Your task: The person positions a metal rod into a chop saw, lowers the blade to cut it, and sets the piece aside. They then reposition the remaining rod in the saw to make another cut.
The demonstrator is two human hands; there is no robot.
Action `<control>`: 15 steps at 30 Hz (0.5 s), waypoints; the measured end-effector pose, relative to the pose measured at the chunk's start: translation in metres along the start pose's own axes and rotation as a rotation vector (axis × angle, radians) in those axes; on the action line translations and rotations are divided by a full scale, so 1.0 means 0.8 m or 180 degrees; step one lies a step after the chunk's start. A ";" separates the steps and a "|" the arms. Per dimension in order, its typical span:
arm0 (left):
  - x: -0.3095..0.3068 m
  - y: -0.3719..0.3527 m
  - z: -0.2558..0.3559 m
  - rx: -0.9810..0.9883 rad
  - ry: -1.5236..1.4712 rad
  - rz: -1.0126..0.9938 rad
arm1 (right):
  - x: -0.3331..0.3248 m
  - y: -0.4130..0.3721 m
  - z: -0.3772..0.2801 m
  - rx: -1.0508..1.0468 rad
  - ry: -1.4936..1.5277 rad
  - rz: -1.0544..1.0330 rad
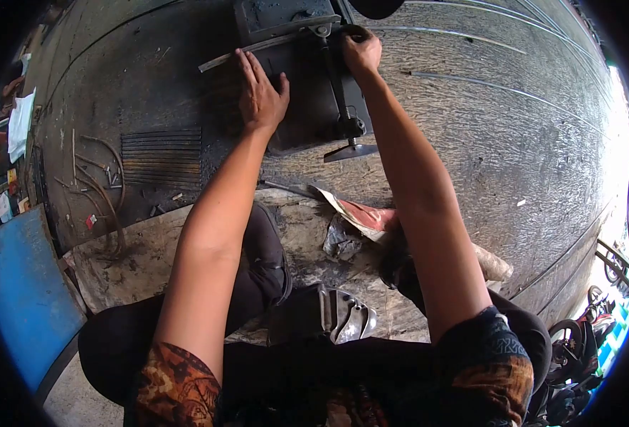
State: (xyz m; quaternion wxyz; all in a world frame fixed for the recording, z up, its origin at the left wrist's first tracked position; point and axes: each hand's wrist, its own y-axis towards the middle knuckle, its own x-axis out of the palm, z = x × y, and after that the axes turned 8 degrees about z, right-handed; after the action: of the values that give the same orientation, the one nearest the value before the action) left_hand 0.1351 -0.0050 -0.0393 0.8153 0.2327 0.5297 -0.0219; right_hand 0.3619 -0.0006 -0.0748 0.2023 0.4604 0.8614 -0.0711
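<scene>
A dark metal machine (297, 99) with a clamp rod and lever stands at the top centre. Across it lies a thin flat metal strip (218, 62). My left hand (261, 96) rests with fingertips against this strip, its thumb apart and fingers stretched out. On the machine's right side, my right hand (362, 51) has its fingers curled at the edge near a dark round part; what they hold, if anything, is hidden. Between the hands runs the clamp rod (337, 82), with a dark foot plate (350, 151) at its lower end.
A row of thin rods (161, 156) and bent hoses (108, 178) lie left. Long metal bars (471, 82) stretch across the right. Near my lap are a red and white sheet (361, 213) and a welding mask-like object (343, 313). A blue panel (26, 277) stands left.
</scene>
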 end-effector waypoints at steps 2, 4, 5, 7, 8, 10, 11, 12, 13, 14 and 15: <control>-0.002 0.000 -0.001 0.0009 0.0048 -0.0009 | 0.001 -0.001 0.000 -0.0175 0.0037 -0.0040; -0.003 0.000 0.001 -0.0020 0.0034 -0.0020 | -0.005 -0.003 0.002 -0.0163 0.0435 -0.0042; -0.005 0.000 0.003 -0.0014 0.0030 -0.0020 | -0.009 -0.002 0.003 -0.0164 0.0434 -0.0034; -0.009 0.002 0.007 -0.0243 0.0012 -0.0286 | -0.018 0.004 0.007 -0.0041 0.0652 -0.0495; -0.007 0.002 0.005 -0.0237 0.0004 -0.0273 | -0.019 0.007 0.009 -0.0055 0.0654 -0.0487; -0.007 0.001 0.000 0.0049 0.0227 -0.0065 | -0.022 0.005 0.013 0.0120 0.1086 0.0100; -0.011 0.000 0.000 0.0068 0.0220 -0.0047 | -0.029 0.001 0.016 0.0019 0.0906 0.0166; -0.016 -0.001 0.002 0.0098 0.0284 -0.0154 | -0.037 -0.004 0.017 -0.0003 0.0918 0.0187; -0.023 0.000 0.006 0.0131 0.0346 -0.0246 | -0.052 -0.017 0.006 -0.0127 0.0697 0.0104; -0.028 0.000 0.009 0.0149 0.0336 -0.0205 | -0.065 -0.030 -0.001 -0.0248 0.0475 0.0021; -0.034 -0.002 0.011 0.0258 0.0254 -0.0197 | -0.075 -0.041 -0.012 -0.0489 0.0312 0.0024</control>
State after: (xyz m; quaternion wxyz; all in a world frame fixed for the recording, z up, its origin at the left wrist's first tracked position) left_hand 0.1304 -0.0157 -0.0132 0.7824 0.2497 0.5674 -0.0594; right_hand 0.3618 -0.0622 -0.0435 0.1949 0.4497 0.8715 0.0185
